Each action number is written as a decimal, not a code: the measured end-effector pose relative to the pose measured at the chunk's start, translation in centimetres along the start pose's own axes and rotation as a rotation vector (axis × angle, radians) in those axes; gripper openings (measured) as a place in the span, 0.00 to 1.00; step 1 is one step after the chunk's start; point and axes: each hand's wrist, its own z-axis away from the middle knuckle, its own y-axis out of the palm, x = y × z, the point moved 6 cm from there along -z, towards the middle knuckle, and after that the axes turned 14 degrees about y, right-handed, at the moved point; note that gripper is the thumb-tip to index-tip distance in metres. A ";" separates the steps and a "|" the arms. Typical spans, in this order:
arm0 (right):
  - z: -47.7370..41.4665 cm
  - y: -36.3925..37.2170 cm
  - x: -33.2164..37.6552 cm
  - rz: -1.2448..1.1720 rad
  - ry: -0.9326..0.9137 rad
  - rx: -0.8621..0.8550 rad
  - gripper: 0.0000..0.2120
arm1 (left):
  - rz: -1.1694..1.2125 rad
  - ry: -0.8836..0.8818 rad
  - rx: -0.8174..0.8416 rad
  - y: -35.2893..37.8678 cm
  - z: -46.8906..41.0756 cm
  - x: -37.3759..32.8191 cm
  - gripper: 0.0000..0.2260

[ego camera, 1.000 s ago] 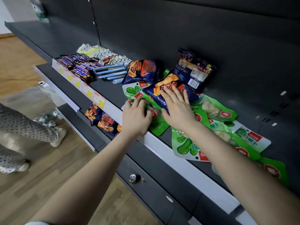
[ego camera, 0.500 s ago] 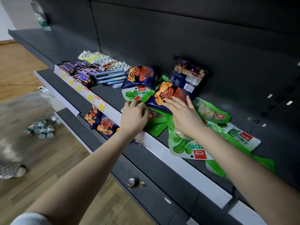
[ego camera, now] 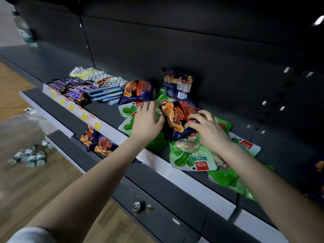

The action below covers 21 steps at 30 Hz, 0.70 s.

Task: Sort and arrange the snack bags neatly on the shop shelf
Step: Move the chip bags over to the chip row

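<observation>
Mid-frame, right hand [ego camera: 208,130] now grasps a blue chip bag [ego camera: 177,118], separating it from green bags [ego camera: 191,155] for sorting; left hand [ego camera: 145,121] rests released.

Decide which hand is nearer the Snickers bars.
Left. The left hand is over green bags right of the Snickers bars; the right hand grips the blue chip bag farther right.

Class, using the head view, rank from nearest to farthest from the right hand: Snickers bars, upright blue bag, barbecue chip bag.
1. Barbecue chip bag, gripped by the right hand.
2. Upright blue bag, standing farther back.
3. Snickers bars, far left.
</observation>
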 end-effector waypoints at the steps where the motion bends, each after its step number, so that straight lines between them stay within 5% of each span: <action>1: 0.0 -0.1 -0.4 0.008 0.002 0.010 0.29 | 0.036 0.014 0.032 0.5 -0.2 -0.2 0.22; 7: 1.1 0.3 -1.2 0.011 0.031 0.090 0.26 | 0.133 -0.027 0.301 4.2 -0.9 -0.8 0.33; 16: 2.7 0.0 -1.7 -0.089 0.102 0.033 0.17 | 0.030 -0.148 0.239 3.1 -0.5 -0.4 0.29; 21: 2.0 0.3 -0.4 -0.107 0.190 0.115 0.32 | 0.085 -0.183 0.150 2.1 0.5 -0.2 0.21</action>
